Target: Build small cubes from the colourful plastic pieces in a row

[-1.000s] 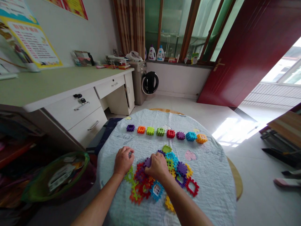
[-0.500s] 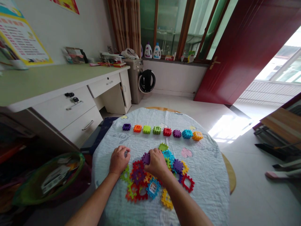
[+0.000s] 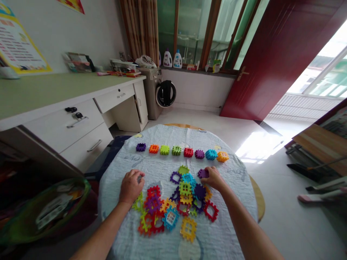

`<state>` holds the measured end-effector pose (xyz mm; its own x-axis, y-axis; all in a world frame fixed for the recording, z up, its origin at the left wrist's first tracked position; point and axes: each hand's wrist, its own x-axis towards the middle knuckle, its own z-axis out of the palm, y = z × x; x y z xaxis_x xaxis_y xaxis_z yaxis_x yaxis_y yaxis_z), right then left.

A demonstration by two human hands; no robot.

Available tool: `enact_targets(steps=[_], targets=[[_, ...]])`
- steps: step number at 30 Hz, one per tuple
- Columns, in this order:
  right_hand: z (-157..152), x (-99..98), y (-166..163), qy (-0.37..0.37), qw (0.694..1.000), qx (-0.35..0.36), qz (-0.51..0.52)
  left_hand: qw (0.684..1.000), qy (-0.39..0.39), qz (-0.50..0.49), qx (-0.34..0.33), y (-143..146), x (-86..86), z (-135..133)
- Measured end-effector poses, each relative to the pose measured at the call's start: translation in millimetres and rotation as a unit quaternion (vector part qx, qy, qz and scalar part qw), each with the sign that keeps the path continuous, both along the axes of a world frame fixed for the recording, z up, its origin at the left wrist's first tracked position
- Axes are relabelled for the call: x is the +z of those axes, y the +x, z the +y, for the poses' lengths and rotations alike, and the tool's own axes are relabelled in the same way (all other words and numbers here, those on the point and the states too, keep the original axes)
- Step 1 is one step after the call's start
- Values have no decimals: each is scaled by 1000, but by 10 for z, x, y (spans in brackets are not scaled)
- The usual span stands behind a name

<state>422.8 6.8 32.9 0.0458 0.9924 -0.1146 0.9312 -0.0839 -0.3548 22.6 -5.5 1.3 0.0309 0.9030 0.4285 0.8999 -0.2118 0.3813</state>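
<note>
A pile of flat, toothed plastic tiles [image 3: 173, 207] in many colours lies on the round table's pale cloth [image 3: 238, 187]. My right hand [image 3: 214, 178] is out at the pile's far right edge, its fingers closed on a purple tile [image 3: 203, 173]. My left hand [image 3: 131, 186] rests curled on the cloth at the pile's left, touching a green tile; what its fingers enclose, if anything, is hidden. Beyond the pile stands a row of several small assembled cubes [image 3: 181, 151], purple at the left end and orange at the right.
A desk with drawers [image 3: 81, 122] stands to the left, a green bin [image 3: 46, 209] below it. A small washing machine [image 3: 159, 94] sits by the window, detergent bottles on the sill. A dark red door [image 3: 271, 61] stands open on the right.
My right hand has left the middle of the pile and moved right and forward with a purple tile. The left hand has stayed put. The view has shifted a little.
</note>
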Motion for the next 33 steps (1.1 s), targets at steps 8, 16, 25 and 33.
enact_targets(steps=[8, 16, 25, 33], targets=[[15, -61, -42, 39, 999, -4, 9, 1000, -5, 3, 0, -9, 13, 4], [-30, 59, -159, 28, 998, -10, -49, 1000, -7, -5, 2, 2, 37, -3], [605, 629, -203, 90, 989, 27, -116, 1000, -3, -17, -6, -14, 36, 7], [1068, 536, -120, 35, 985, 80, -152, 1000, -7, -26, -2, -13, 38, 0]])
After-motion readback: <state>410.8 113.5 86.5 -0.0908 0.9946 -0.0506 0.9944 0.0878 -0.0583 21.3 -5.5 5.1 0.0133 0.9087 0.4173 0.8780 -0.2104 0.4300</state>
